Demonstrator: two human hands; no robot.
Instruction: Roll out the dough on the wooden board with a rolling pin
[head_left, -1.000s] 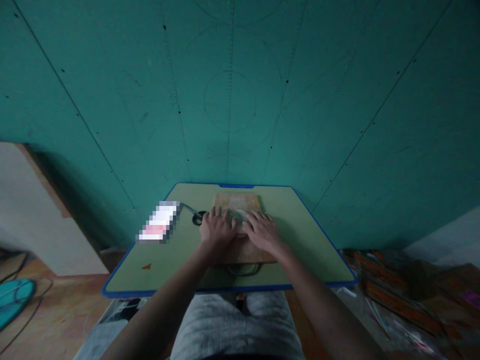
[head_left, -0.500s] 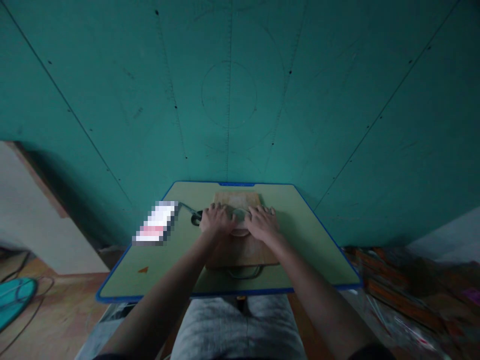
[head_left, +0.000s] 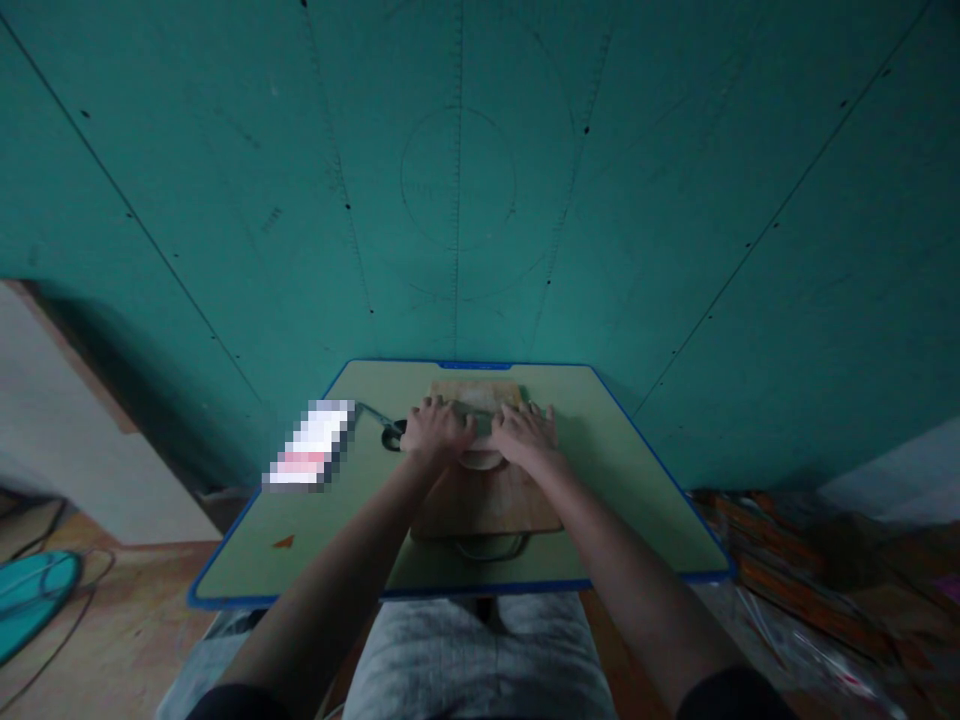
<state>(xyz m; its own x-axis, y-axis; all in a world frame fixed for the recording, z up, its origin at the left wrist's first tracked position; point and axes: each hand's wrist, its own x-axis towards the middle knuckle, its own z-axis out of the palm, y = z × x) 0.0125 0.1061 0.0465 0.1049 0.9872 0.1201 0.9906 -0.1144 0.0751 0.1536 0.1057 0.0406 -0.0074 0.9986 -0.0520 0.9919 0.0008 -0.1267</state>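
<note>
My left hand (head_left: 436,430) and my right hand (head_left: 523,434) lie side by side over a wooden cutting board (head_left: 480,505). Between them shows a short stretch of a pale rod, apparently a rolling pin (head_left: 484,444), with the palms on its two ends. Most of the pin is hidden under the hands. Beneath it, a flat, round, pale piece like dough (head_left: 482,461) rests on the board, its near edge showing. A pair of scissors (head_left: 391,435) with black handles lies just left of my left hand.
The board's metal handle (head_left: 491,550) points towards me. On the left of the blue-edged table (head_left: 622,500) are a blurred-out phone-like object (head_left: 311,445) and a small orange-brown scrap (head_left: 284,542). A green wall (head_left: 480,230) rises behind the table.
Both hands have shifted slightly away from me with the pin, and a little more of the round piece shows on the near side. The camera view has moved slightly.
</note>
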